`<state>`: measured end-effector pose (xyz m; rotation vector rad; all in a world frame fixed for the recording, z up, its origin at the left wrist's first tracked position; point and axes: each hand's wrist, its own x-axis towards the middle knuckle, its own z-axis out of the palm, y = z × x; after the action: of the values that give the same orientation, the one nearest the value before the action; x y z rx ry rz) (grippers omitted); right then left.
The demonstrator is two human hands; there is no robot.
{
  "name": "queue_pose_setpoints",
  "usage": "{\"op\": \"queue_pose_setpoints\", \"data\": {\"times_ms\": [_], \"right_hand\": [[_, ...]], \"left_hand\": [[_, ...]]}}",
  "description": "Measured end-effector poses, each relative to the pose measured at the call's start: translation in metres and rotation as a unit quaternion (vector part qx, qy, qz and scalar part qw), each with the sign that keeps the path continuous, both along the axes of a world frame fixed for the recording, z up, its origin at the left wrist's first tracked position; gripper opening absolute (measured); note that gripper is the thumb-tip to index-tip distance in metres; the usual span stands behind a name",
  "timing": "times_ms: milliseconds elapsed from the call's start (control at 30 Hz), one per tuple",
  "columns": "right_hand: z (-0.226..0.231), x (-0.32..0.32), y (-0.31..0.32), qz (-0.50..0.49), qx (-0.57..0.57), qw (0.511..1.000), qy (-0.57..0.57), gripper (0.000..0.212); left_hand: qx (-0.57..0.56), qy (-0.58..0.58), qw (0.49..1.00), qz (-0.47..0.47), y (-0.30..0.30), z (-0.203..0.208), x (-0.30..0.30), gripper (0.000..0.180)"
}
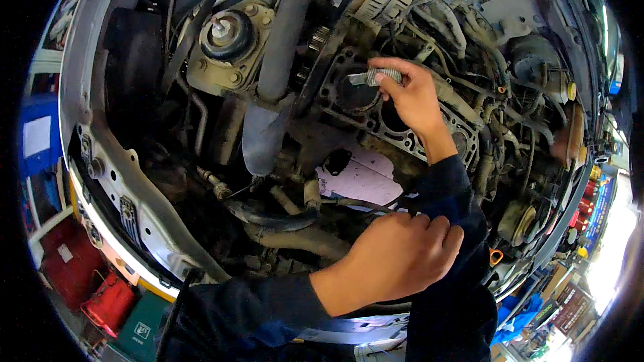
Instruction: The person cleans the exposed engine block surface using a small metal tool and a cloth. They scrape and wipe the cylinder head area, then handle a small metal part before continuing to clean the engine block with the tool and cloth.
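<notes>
My right hand pinches a small scraper with a flat metal blade and a ridged grip. The blade is over the nearest round cylinder of the exposed engine block, at its left end. Whether the edge touches the metal I cannot tell. Beside that cylinder a dark bore shows partly under my hand. Lower down, my left hand is closed in a fist in front of my right forearm, back of the hand up. Its fingertips are hidden, so anything inside cannot be made out.
A thick grey hose runs down left of the block, past an engine mount. An alternator sits behind. Pipes and wiring crowd the right side. The car's front frame curves along the left. Below the block lies a pale pinkish panel.
</notes>
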<state>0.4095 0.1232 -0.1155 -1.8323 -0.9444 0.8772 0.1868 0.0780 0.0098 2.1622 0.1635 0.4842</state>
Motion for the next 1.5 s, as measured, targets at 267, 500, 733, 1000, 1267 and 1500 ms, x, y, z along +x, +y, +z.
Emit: {"op": "queue_pose_setpoints", "data": {"times_ms": [267,500,733,1000,1267,1500], "right_hand": [[-0.001,0.006,0.027,0.087,-0.003,0.974,-0.209,0.023],[0.004,-0.01,0.034,0.115,-0.049,0.963,-0.24,0.026],[0.003,-0.008,0.035,0.17,-0.016,0.948,-0.269,0.023],[0.011,-0.007,0.043,0.194,-0.015,0.937,-0.29,0.021],[0.007,-0.01,0.031,0.196,-0.034,0.939,-0.281,0.02],[0.011,-0.007,0.04,0.205,-0.007,0.932,-0.299,0.021]], "left_hand": [[0.06,-0.007,0.998,0.007,-0.002,-0.003,-0.006,0.013],[0.055,-0.008,0.998,-0.001,-0.004,0.0,-0.008,0.014],[0.04,-0.019,0.999,0.005,-0.007,0.0,-0.008,0.015],[0.036,-0.019,0.999,0.001,-0.007,0.001,-0.008,0.016],[0.027,-0.021,0.999,-0.008,-0.007,0.001,-0.008,0.015],[0.007,-0.015,1.0,-0.019,-0.004,0.004,-0.01,0.015]]}}
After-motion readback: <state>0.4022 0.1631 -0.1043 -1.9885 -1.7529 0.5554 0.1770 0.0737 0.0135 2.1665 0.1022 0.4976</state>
